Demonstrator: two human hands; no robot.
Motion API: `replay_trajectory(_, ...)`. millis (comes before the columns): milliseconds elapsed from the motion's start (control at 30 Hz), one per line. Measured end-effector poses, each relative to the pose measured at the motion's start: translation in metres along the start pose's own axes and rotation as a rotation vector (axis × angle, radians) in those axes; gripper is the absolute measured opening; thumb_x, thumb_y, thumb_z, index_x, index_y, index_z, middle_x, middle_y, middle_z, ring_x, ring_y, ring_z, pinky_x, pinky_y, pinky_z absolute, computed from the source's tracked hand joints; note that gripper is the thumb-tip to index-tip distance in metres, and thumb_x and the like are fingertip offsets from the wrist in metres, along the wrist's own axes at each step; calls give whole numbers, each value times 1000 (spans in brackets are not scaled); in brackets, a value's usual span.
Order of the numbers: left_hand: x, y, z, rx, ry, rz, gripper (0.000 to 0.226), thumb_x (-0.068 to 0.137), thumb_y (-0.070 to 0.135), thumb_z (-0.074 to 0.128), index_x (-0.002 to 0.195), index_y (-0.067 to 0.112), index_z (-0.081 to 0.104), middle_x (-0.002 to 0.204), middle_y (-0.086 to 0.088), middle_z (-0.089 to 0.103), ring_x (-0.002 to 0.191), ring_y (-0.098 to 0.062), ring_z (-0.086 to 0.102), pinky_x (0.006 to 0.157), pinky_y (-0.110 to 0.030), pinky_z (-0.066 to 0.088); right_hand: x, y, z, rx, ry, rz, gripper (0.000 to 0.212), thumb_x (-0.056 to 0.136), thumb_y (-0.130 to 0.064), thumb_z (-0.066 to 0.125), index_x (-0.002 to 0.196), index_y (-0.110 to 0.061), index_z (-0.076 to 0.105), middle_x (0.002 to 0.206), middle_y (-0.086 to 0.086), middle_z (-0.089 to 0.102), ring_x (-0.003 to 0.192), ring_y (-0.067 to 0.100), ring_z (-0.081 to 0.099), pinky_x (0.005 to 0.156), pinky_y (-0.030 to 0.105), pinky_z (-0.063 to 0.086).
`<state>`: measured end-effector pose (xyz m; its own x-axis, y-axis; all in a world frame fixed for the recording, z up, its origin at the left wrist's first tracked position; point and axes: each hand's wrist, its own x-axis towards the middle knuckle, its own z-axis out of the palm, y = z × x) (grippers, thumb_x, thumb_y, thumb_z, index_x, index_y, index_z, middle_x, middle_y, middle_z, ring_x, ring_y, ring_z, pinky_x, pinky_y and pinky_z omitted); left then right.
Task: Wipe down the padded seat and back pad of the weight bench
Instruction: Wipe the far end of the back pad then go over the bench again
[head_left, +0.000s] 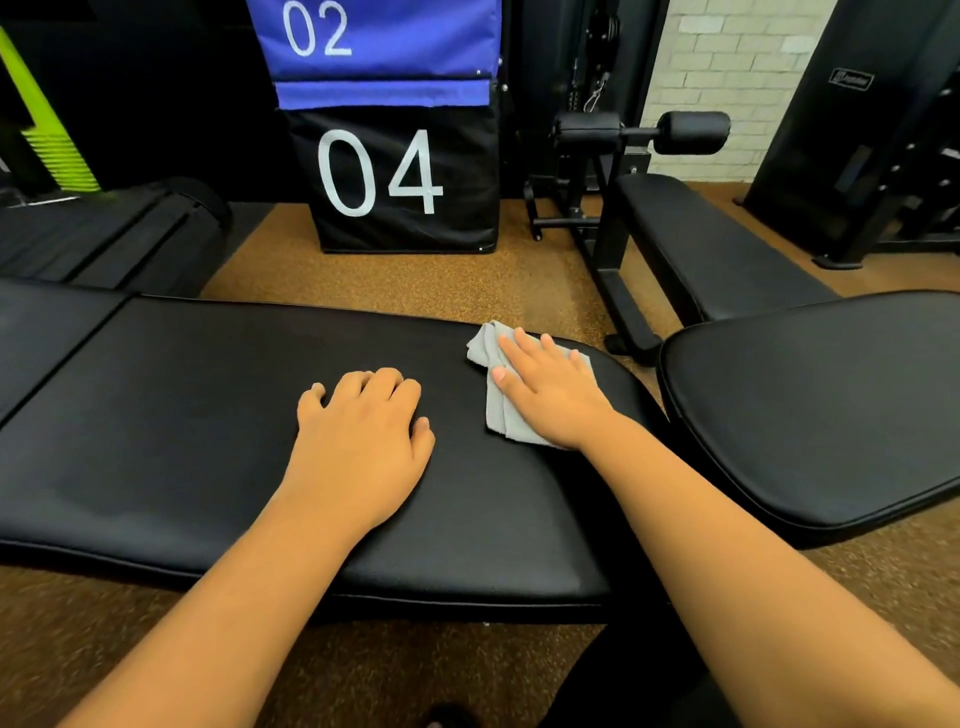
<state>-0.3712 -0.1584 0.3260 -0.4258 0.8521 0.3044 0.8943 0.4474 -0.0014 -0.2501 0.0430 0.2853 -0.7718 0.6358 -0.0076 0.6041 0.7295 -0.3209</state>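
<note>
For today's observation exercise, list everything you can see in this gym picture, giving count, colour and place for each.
Bench pad: one, black, across the foreground, under both hands.
Second pad: one, black, adjoining it at the left.
Cloth: one, grey, on the bench pad's right end, under the right hand.
Rounded pad: one, black, right of the bench pad.
Flat bench: one, black, behind at the right, with two roller pads at its far end.
Padded boxes: two, stacked at centre back; black "04" box below, blue "02" box above.
Floor: brown, speckled.
Brick wall: white, back right.
Left hand: rests on the bench pad, fingers curled, holding nothing.
Right hand: flat, pressing the cloth.
</note>
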Motion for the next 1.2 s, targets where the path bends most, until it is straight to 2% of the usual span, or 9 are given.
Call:
replay_trajectory(233, 2, 1, -1, 10, -18, -1, 28, 92, 39, 45, 110, 22, 60, 116, 6, 58, 111, -21, 54, 97, -57, 36, -99, -2, 4, 17, -28, -104, 62, 95, -62, 11, 153, -43, -1, 160, -21, -11, 148, 7, -17, 120, 36, -10)
replay_trajectory(333, 2, 1, -1, 16, -18, -4, 28, 92, 39, 44, 108, 22, 60, 114, 6, 58, 110, -21, 54, 97, -56, 37, -107, 4, 3, 49, -30, -102, 65, 92, -68, 11, 152, -46, 3, 159, -25, -10, 147, 3, -17, 119, 32, -12)
replay_trajectory(500, 3, 1, -1, 15, -56, -2, 31, 93, 40, 41, 113, 23, 58, 118, 7, 55, 114, -21, 50, 100, -55, 33, -41, 28, 1, 46, 10, 15, 60, 99, -59, 24, 154, -40, 11, 164, -13, 4, 151, 17, -2, 120, 45, -1)
replay_trajectory(667, 2, 2, -4, 14, -62, -5, 31, 94, 40, 41, 113, 23, 59, 118, 7, 56, 113, -21, 51, 100, -55, 33, 18, 50, -5, -29, 4, 128, 62, 100, -57, 21, 156, -33, 13, 165, -3, 9, 151, 25, 5, 118, 54, 6)
replay_trajectory(867, 0, 1, -6, 6, -94, 5, 35, 95, 42, 37, 120, 25, 56, 125, 8, 53, 122, -18, 46, 105, -55, 30, -37, 29, 5, -15, 24, 87, 70, 92, -65, 10, 155, -34, 11, 164, -7, 7, 151, 26, 2, 118, 53, 8)
replay_trajectory(933, 0, 1, -5, 7, -139, 1, 45, 97, 45, 32, 135, 26, 48, 141, 6, 45, 137, -18, 35, 111, -56, 24, -75, 20, 7, -8, 35, 46, 74, 89, -69, 5, 155, -36, 6, 164, -11, 2, 151, 22, -3, 118, 47, 4)
replay_trajectory(1000, 3, 0, -2, 22, -198, -1, 56, 99, 50, 25, 150, 28, 29, 158, 4, 24, 148, -18, 16, 115, -55, 13, -105, 17, 7, 16, 23, 26, 73, 90, -71, 7, 155, -39, 2, 163, -17, -5, 150, 15, -10, 119, 41, -3)
replay_trajectory(1067, 5, 0, -1, 56, -238, 10, 61, 99, 53, 17, 155, 29, 14, 163, 5, 10, 150, -17, 4, 117, -55, 7, -110, 21, 5, 47, 2, 20, 71, 90, -71, 11, 154, -42, 3, 161, -20, -6, 150, 10, -11, 120, 38, -6)
replay_trajectory(1200, 7, 0, -1, 76, -277, 12, 62, 98, 54, 12, 155, 29, 7, 163, 6, 4, 150, -17, -1, 118, -54, 5, -64, 47, 1, 31, 21, 106, 65, 97, -63, 21, 155, -39, 10, 164, -13, 3, 151, 18, -2, 121, 45, 1)
